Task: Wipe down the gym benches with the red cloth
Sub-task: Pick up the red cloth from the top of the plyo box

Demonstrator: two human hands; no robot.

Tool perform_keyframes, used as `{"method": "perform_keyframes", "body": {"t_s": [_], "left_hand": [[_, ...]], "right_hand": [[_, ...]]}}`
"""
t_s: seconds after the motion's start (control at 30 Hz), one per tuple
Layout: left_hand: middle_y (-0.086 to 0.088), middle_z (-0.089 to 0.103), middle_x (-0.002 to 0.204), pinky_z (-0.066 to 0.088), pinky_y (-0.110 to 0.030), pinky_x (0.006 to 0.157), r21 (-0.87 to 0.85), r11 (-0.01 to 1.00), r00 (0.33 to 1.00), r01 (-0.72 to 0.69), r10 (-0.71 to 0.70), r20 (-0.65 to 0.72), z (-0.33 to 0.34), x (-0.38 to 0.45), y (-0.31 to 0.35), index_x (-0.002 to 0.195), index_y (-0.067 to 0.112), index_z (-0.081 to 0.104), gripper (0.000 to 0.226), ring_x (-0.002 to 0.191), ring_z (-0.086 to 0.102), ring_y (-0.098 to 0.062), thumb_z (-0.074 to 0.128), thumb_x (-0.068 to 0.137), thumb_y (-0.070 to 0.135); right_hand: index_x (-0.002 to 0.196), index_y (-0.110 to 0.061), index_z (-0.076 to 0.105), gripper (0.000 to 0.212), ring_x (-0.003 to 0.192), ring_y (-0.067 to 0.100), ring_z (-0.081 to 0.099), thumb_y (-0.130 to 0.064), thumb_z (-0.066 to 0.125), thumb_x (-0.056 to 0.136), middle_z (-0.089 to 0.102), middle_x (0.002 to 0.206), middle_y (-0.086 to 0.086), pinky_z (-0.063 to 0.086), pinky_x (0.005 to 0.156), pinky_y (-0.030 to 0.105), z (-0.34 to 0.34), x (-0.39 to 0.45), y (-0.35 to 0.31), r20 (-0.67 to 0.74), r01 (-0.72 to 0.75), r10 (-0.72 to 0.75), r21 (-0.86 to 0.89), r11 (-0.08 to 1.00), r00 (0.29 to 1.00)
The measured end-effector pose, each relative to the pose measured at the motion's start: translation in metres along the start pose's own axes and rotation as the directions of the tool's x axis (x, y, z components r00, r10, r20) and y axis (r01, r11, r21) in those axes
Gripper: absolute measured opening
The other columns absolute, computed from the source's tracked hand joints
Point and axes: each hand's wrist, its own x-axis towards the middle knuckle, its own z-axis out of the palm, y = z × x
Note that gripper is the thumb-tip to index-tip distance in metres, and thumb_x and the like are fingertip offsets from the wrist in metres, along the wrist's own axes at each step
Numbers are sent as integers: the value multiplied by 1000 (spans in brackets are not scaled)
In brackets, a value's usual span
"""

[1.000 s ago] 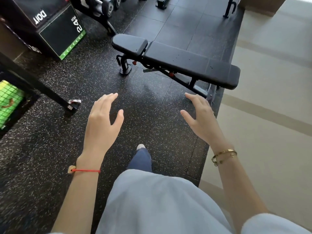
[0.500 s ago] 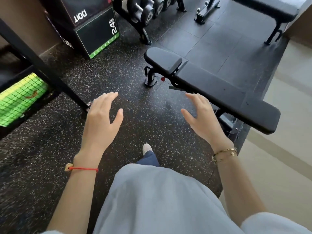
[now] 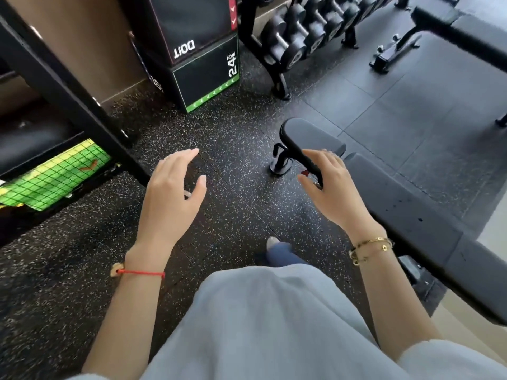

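Observation:
A black padded gym bench [image 3: 406,215] runs from the middle of the view down to the right edge, its seat pad [image 3: 310,138] at the far end. My right hand [image 3: 333,187] hovers with relaxed fingers over the gap between seat pad and long pad, holding nothing. My left hand [image 3: 171,198] floats open over the speckled floor, left of the bench and apart from it. A second black bench [image 3: 466,37] stands at the top right. No red cloth is in view.
A dumbbell rack [image 3: 301,37] stands at the top centre. Stacked black plyo boxes [image 3: 203,64] sit to its left. A slanted black frame beam [image 3: 74,91] crosses the left side above a green mesh panel [image 3: 55,174]. My foot [image 3: 274,245] is on the rubber floor.
The view has moved forward and left, so the bench now lies close on the right. My right hand now hovers over the bench; both hands stay open and hold nothing.

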Motion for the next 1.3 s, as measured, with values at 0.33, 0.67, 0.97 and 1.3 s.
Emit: {"method": "perform_keyframes", "body": {"t_s": [0.33, 0.67, 0.97, 1.3], "left_hand": [[3, 50, 141, 29, -25, 114, 34, 991, 988, 133, -130, -85, 28, 175, -59, 141, 21, 47, 45, 134, 40, -10, 53, 97, 29], [2, 50, 142, 34, -39, 117, 53, 977, 963, 209, -196, -184, 15, 385, -103, 142, 20, 45, 46, 135, 41, -13, 53, 97, 28], [3, 51, 141, 28, -25, 114, 40, 957, 941, 288, -275, -196, 21, 512, -182, 141, 19, 48, 45, 135, 41, -10, 54, 96, 27], [4, 54, 138, 24, -17, 115, 72, 971, 952, 229, -208, -225, -14, 696, -300, 138, 20, 49, 44, 133, 44, -11, 56, 96, 25]], "right_hand": [[138, -16, 44, 48, 137, 20, 34, -30, 55, 94, 50, 138, 1, 25, 116, 36, 37, 228, 3, 112, 144, -143, 6, 990, 983], [141, -16, 42, 50, 140, 19, 29, -32, 54, 95, 46, 142, -1, 22, 118, 37, 50, 487, -42, 145, 331, -329, 12, 944, 933], [139, -14, 43, 49, 136, 17, 35, -30, 55, 94, 49, 139, 0, 26, 116, 35, 96, 638, -71, 216, 365, -364, 34, 930, 906], [138, -16, 44, 48, 138, 19, 33, -29, 56, 94, 49, 138, -2, 26, 115, 34, 150, 838, -148, 168, 399, -399, 35, 916, 902]]}}
